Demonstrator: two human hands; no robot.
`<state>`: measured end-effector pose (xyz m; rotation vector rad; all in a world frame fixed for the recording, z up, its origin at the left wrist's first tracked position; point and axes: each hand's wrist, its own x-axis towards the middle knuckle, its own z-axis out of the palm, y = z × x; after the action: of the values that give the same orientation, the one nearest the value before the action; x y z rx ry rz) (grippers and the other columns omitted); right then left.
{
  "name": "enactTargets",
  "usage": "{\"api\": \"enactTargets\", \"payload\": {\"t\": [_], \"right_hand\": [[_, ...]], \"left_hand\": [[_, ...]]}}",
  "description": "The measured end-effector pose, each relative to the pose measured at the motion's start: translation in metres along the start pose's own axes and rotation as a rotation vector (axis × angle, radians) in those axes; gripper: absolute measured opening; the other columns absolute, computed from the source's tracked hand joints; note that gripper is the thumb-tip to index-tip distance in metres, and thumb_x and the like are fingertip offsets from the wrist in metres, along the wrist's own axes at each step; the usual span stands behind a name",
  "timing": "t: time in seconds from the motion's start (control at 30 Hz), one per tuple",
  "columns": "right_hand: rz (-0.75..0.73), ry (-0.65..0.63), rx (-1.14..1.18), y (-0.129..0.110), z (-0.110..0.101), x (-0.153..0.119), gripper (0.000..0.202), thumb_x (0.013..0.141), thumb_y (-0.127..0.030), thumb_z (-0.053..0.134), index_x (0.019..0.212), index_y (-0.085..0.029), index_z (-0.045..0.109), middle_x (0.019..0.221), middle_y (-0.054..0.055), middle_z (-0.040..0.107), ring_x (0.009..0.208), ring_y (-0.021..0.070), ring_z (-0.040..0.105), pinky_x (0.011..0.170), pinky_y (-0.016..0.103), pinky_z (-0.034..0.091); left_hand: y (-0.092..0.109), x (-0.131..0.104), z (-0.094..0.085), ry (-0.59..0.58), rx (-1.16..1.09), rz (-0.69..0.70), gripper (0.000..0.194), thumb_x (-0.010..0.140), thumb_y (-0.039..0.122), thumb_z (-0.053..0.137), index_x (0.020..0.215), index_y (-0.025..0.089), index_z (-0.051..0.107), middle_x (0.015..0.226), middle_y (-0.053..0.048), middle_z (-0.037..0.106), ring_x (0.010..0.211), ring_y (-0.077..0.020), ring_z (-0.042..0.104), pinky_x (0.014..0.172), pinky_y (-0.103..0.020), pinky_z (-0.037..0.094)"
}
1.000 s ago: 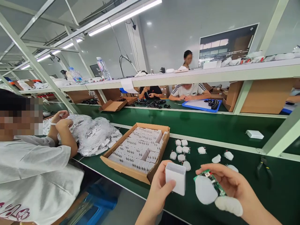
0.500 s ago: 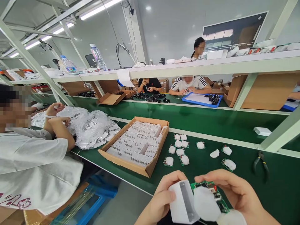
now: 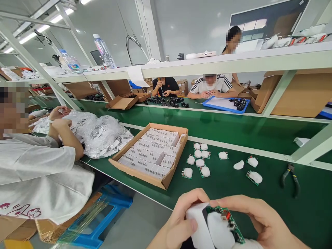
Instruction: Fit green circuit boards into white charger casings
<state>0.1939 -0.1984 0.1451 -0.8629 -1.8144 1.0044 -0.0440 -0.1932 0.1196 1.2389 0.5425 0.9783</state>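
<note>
At the bottom of the head view, my left hand (image 3: pixel 181 219) grips a white plastic housing (image 3: pixel 201 226), thumb on its near face. My right hand (image 3: pixel 259 214) holds a green circuit board (image 3: pixel 234 230) that carries a white putty-like lump (image 3: pixel 220 231). The board's left edge is at the housing's open side, and the fingertips of both hands nearly meet above. A second white lump shows low under my right palm, partly cut off by the frame. Beyond my hands, several boards with white lumps (image 3: pixel 199 162) lie on the green table (image 3: pixel 223 183).
A cardboard tray (image 3: pixel 166 183) of white housings stands left of the boards. Pliers (image 3: pixel 290 178) and a loose white lump (image 3: pixel 238 165) lie to the right. A co-worker (image 3: pixel 38 173) sits at left by bagged white parts (image 3: pixel 103 138). A shelf (image 3: pixel 207 64) spans above.
My hands have come closer together, bringing the board against the housing's opening. The housing has turned so that less of its inside shows. The camera view has shifted slightly.
</note>
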Motion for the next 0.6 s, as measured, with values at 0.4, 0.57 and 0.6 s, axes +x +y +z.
{"api": "enactTargets", "payload": {"t": [0.4,0.57,0.6], "right_hand": [[0.098,-0.113,0.091,-0.004,-0.004,0.021,0.054,0.074,-0.03,0.085,0.125,-0.03,0.067,0.115,0.007,0.073,0.105,0.0276,0.07,0.091,0.031,0.06],[0.171,-0.12,0.131,-0.008,-0.004,0.022,0.052,0.074,-0.029,0.085,0.123,-0.029,0.067,0.117,0.006,0.072,0.107,0.0251,0.069,0.094,0.031,0.058],[0.169,-0.132,0.129,-0.009,-0.004,0.021,0.052,0.075,-0.028,0.085,0.123,-0.029,0.067,0.117,0.006,0.072,0.107,0.0247,0.069,0.094,0.03,0.058]], "left_hand": [[-0.014,0.012,0.008,0.17,0.152,0.042,0.065,0.087,0.074,0.041,0.093,0.014,0.063,0.076,-0.004,0.052,0.065,-0.0128,0.041,0.059,-0.025,0.03],[-0.01,0.019,0.015,0.194,0.118,0.061,0.056,0.09,0.067,0.047,0.089,0.014,0.064,0.072,-0.002,0.052,0.061,-0.0102,0.039,0.056,-0.024,0.027],[-0.008,0.019,0.016,0.194,0.115,0.066,0.054,0.09,0.065,0.048,0.089,0.014,0.064,0.072,-0.002,0.053,0.061,-0.0102,0.039,0.057,-0.024,0.028]]}}
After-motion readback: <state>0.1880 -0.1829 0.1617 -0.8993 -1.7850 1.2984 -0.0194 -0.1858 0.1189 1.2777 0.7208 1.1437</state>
